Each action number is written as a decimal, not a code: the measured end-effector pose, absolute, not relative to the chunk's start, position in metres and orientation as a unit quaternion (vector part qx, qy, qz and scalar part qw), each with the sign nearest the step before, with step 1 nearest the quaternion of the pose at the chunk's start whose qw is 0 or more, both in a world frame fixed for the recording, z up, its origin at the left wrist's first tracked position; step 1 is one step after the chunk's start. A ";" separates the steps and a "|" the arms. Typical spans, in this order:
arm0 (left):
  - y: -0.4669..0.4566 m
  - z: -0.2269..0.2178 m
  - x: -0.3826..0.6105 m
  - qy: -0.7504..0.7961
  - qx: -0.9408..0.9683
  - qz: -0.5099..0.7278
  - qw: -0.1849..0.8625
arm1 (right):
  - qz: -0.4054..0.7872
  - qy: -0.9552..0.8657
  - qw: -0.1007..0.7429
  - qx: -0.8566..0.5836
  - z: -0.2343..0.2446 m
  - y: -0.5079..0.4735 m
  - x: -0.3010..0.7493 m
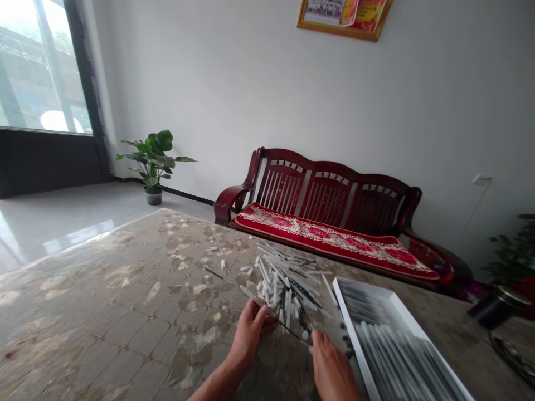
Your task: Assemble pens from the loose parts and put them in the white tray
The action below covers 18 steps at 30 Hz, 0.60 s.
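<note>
My left hand [249,329] is closed around a white pen barrel [252,297] that slants up to the left. My right hand [330,365] pinches a thin black refill [291,331], whose far end points into the barrel's lower end near my left fingers. Just beyond both hands lies a heap of white pen barrels, caps and black refills [284,275] on the patterned table [125,312]. A white tray [401,312] with several assembled pens lies to the right of my right hand.
A dark red wooden bench with a red cushion [334,234] stands behind the table against the wall. A potted plant [152,161] is in the far left corner. A dark round container [495,306] sits at the table's right side.
</note>
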<state>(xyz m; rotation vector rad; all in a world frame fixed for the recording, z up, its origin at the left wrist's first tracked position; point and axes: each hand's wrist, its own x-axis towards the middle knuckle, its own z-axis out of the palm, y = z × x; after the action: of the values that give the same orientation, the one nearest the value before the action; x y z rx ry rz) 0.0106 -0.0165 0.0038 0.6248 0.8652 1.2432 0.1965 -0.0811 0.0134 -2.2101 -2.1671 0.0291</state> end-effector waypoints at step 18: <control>-0.025 0.002 0.018 0.353 0.303 0.480 0.744 | 0.258 -0.661 0.329 -0.623 0.031 -0.070 0.162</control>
<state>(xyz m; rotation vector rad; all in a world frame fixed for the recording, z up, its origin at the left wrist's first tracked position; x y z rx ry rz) 0.0185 -0.0254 0.0024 0.6647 0.7739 1.0505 0.1616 -0.0700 0.0309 -1.6308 -1.7293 0.6747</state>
